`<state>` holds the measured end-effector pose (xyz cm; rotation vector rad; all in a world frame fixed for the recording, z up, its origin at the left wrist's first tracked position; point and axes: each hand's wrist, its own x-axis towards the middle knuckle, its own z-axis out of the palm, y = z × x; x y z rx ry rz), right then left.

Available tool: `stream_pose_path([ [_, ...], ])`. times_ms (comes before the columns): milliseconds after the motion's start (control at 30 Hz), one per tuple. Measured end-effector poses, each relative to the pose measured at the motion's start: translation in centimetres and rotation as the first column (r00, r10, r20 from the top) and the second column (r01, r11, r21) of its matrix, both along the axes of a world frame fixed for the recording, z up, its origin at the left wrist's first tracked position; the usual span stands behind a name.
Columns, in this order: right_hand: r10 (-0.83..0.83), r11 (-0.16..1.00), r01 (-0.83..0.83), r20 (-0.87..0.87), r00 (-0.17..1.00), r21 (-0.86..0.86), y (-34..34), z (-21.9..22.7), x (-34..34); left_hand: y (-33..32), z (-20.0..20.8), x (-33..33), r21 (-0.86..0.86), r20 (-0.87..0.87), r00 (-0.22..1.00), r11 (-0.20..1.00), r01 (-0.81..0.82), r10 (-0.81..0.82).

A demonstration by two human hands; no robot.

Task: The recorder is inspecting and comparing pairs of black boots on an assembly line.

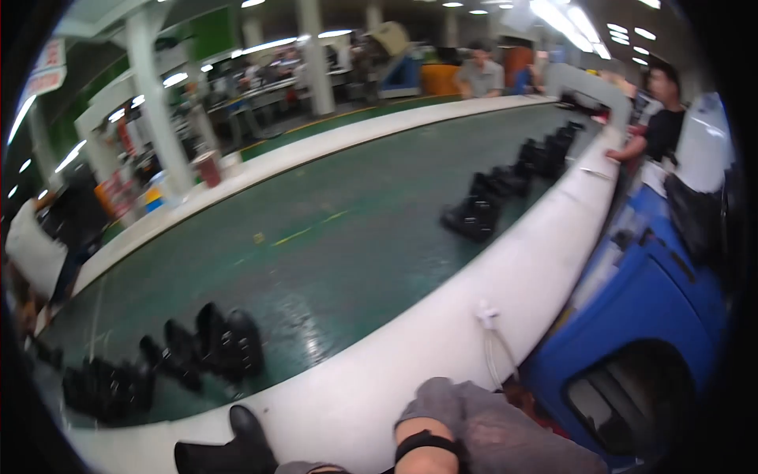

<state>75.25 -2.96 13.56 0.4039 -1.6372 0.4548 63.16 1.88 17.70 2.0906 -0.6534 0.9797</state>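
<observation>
Neither of my hands shows; both lie outside the head view. A grey sleeve (497,423) comes in at the lower edge, with bare skin below it and a black band (426,444) around it. Left of this, a second bit of grey cloth just reaches the edge. A black boot (251,433) lies on the white ledge at the lower left, partly cut off by the frame; whether a hand touches it is hidden. Beyond the ledge, several black boots (229,344) stand on the green conveyor belt (339,245).
More black footwear (474,209) lines the belt's right side. A white cable fitting (488,316) sits on the white ledge (426,347). At right stands a blue machine (632,308). A person in black (667,118) reaches to the ledge; another person (480,75) is at the far end.
</observation>
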Motion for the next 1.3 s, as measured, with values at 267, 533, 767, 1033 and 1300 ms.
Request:
stream_pose_path([
  [267, -0.265, 0.962, 0.259, 0.063, 0.962, 0.092, -3.5, 3.1, 1.1, -1.8, 1.1, 1.3, 0.116, -0.012, 1.000, 0.993, -0.026, 0.028],
  [533, -0.601, 0.799, 0.584, 0.162, 0.783, 0.145, -8.4, 5.2, 1.2, -4.1, 2.1, 0.8, 0.160, 0.032, 0.999, 0.987, 0.036, -0.042],
  [767, -0.887, 0.264, 0.963, 0.406, 0.218, 0.060, -16.2, 2.8, 6.0, -6.3, 2.5, -0.2, 0.160, 0.051, 0.998, 0.986, 0.038, -0.046],
  [1033, -0.767, -0.507, 0.860, 0.488, -0.416, -0.063, -27.4, 3.6, 10.1, -7.2, 2.0, 0.3, 0.147, 0.141, 0.990, 0.988, -0.047, 0.027],
  [1300, -0.948, -0.299, 0.691, 0.123, -0.294, -0.658, -29.6, 8.8, 18.9, -7.0, 1.6, 0.8, 0.157, 0.171, 0.984, 0.984, -0.080, 0.053],
])
